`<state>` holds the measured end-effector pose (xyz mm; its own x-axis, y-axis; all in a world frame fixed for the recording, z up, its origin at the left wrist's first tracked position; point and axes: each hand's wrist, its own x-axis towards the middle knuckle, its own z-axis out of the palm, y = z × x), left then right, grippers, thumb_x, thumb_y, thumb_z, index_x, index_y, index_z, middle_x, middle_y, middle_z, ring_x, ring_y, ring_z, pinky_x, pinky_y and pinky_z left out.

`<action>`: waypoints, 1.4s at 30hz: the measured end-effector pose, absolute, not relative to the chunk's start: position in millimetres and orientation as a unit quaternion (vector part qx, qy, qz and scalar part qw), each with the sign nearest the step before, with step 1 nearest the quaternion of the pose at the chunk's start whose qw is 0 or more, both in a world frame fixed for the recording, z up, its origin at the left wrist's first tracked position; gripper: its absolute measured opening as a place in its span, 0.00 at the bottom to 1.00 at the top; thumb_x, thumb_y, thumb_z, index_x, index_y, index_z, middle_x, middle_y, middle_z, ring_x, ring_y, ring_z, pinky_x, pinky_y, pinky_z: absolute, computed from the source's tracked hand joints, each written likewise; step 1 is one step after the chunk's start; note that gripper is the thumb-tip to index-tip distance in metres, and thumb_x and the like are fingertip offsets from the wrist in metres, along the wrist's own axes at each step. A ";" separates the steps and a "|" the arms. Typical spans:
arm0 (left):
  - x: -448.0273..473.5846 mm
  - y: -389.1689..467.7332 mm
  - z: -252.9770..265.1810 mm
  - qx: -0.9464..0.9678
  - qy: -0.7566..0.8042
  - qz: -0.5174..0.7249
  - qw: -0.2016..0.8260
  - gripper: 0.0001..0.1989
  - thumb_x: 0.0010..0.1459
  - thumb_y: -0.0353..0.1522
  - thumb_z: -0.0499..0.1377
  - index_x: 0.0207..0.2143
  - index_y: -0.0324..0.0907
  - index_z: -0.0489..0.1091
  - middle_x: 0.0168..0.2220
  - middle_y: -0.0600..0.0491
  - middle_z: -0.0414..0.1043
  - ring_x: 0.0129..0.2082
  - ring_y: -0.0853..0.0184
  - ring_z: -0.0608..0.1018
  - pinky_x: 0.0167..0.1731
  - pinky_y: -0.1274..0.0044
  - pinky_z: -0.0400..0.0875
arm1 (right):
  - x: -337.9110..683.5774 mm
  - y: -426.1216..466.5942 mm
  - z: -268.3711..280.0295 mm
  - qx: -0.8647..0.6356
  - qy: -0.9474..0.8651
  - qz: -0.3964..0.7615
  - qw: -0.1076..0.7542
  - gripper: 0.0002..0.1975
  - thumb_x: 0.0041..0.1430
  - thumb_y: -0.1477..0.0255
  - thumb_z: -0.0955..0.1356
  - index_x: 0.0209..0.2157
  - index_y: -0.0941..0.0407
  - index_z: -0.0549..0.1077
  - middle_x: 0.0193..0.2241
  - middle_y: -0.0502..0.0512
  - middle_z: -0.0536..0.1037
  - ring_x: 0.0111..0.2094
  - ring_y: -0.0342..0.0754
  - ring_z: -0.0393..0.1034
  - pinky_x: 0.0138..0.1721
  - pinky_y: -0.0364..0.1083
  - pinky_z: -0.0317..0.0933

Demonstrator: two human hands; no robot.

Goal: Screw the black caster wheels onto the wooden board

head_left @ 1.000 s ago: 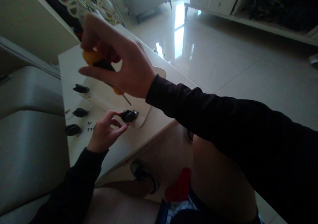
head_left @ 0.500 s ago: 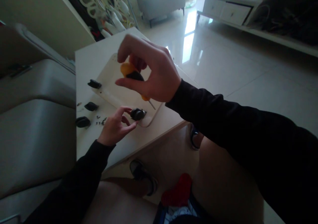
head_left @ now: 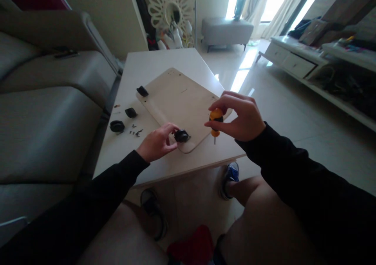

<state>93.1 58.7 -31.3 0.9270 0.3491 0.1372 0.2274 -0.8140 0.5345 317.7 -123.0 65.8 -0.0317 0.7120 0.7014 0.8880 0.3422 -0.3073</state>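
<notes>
A pale board [head_left: 182, 100] with rounded corners lies on the white table [head_left: 158, 59]. At its near corner sits a black caster wheel [head_left: 181, 136], gripped by the fingertips of my left hand [head_left: 158, 141]. My right hand [head_left: 242, 114] holds a small yellow-and-black screwdriver [head_left: 216, 122] upright, tip down, to the right of the board's near edge and apart from the caster. Another black caster [head_left: 142, 91] is at the board's left corner. Two more lie loose on the table, one caster [head_left: 131, 112] beyond the other caster [head_left: 117, 126].
Several small dark screws [head_left: 136, 132] are scattered on the table left of my left hand. A grey sofa [head_left: 44, 132] runs along the left side. A white TV cabinet [head_left: 296, 63] stands at the right, a grey bench [head_left: 227, 32] at the back.
My right hand with the screwdriver has moved right, away from above the board and the near caster. My left hand stays at that caster. The camera view has shifted, showing more of the room.
</notes>
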 end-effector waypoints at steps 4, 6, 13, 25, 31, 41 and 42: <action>91.9 59.7 -31.1 0.947 0.145 0.130 0.256 0.18 0.57 0.29 0.64 0.51 0.45 0.70 0.47 0.53 0.73 0.26 0.74 0.74 0.32 0.77 0.70 | 318.5 -130.9 61.9 -0.564 -0.725 -0.083 0.385 0.13 0.54 0.67 0.78 0.35 0.58 0.75 0.30 0.49 0.74 0.28 0.37 0.66 0.29 0.40 0.66; 91.4 60.1 -31.4 0.948 0.140 0.135 0.252 0.18 0.57 0.29 0.64 0.51 0.45 0.70 0.48 0.52 0.72 0.27 0.74 0.75 0.32 0.78 0.70 | 318.4 -133.2 61.1 -0.570 -0.727 -0.080 0.374 0.14 0.54 0.67 0.78 0.35 0.58 0.76 0.31 0.50 0.74 0.28 0.38 0.67 0.30 0.40 0.67; 93.0 61.0 -33.2 0.938 0.193 0.168 0.234 0.14 0.57 0.28 0.64 0.45 0.42 0.69 0.45 0.52 0.73 0.27 0.73 0.73 0.29 0.77 0.65 | 315.0 -135.7 58.6 -0.572 -0.732 -0.087 0.359 0.13 0.54 0.66 0.78 0.35 0.57 0.75 0.30 0.48 0.74 0.27 0.38 0.67 0.29 0.40 0.68; 91.9 60.5 -28.3 0.937 0.210 0.150 0.234 0.04 0.60 0.31 0.62 0.32 0.41 0.72 0.36 0.53 0.74 0.28 0.71 0.71 0.30 0.75 0.62 | 299.6 -123.9 64.7 -0.562 -0.751 -0.095 0.335 0.11 0.56 0.67 0.77 0.34 0.57 0.75 0.29 0.50 0.74 0.27 0.39 0.67 0.28 0.42 0.65; 91.3 63.5 -27.5 0.939 0.209 0.132 0.240 0.05 0.60 0.32 0.62 0.33 0.40 0.76 0.38 0.52 0.76 0.27 0.71 0.72 0.31 0.75 0.63 | 289.8 -122.0 66.5 -0.552 -0.762 -0.094 0.327 0.11 0.57 0.66 0.77 0.34 0.57 0.75 0.29 0.50 0.75 0.27 0.39 0.68 0.28 0.42 0.65; 91.0 70.1 -31.9 0.933 0.194 0.142 0.268 0.14 0.59 0.31 0.62 0.47 0.43 0.80 0.40 0.51 0.78 0.29 0.70 0.74 0.33 0.75 0.67 | 288.0 -118.9 70.6 -0.533 -0.760 -0.105 0.358 0.11 0.53 0.70 0.79 0.35 0.54 0.76 0.29 0.48 0.76 0.26 0.40 0.68 0.26 0.43 0.65; 91.1 70.7 -32.5 0.934 0.193 0.141 0.267 0.14 0.59 0.31 0.62 0.47 0.43 0.80 0.40 0.50 0.78 0.29 0.70 0.74 0.33 0.75 0.67 | 287.7 -119.1 71.1 -0.533 -0.756 -0.108 0.365 0.11 0.52 0.70 0.79 0.35 0.54 0.76 0.28 0.48 0.75 0.26 0.40 0.68 0.26 0.44 0.65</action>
